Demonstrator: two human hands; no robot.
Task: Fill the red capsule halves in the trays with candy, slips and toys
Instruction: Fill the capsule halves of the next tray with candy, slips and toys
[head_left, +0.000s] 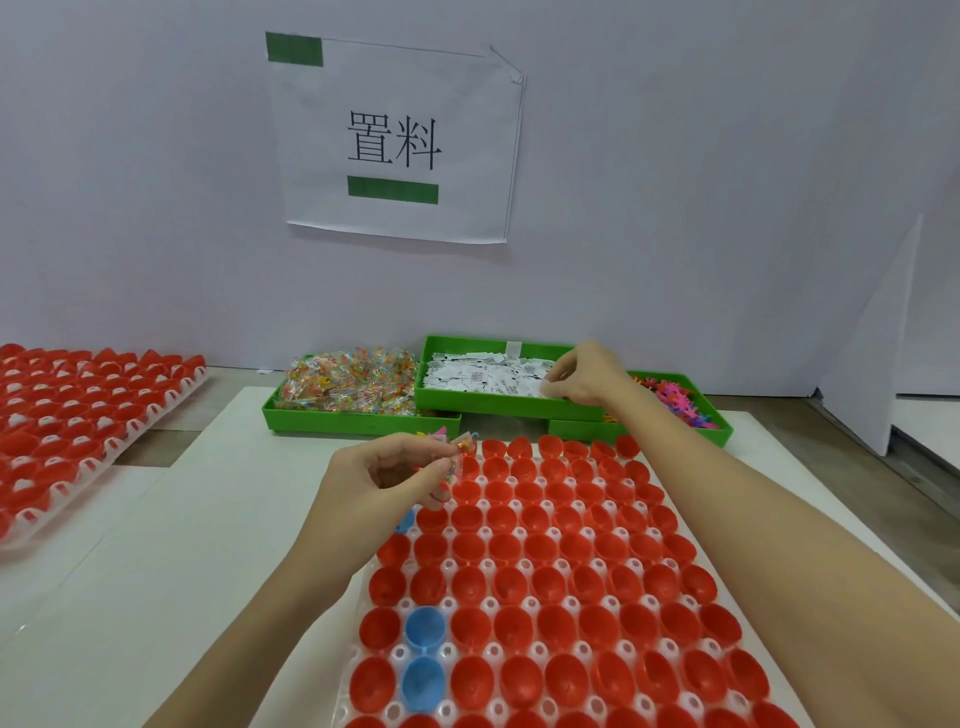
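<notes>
a white work table (156, 571) carries a clear tray (358, 670) directly in front of the person, its pockets filled with open red capsule halves (550, 582), plus two blue halves (425, 629) in the near left column. a second tray (130, 431) of red halves sits well apart at far left, some showing white contents. on the wall behind hangs a printed paper sign (395, 140). along the table's far edge stand three green bins: the left bin (358, 423) holds wrapped candy (348, 382), the middle bin (498, 405), raised and overlapping the other two, holds white slips (483, 376), the right bin (722, 423) holds coloured plastic toys (680, 400), partly hidden by the right forearm. the right hand (592, 376) reaches into the middle bin, fingertips curled and pinching among the slips. the left hand (395, 475) hovers at the near tray's far left corner, fingers curled around a small candy packet (460, 457) and coloured toy pieces (436, 434).
</notes>
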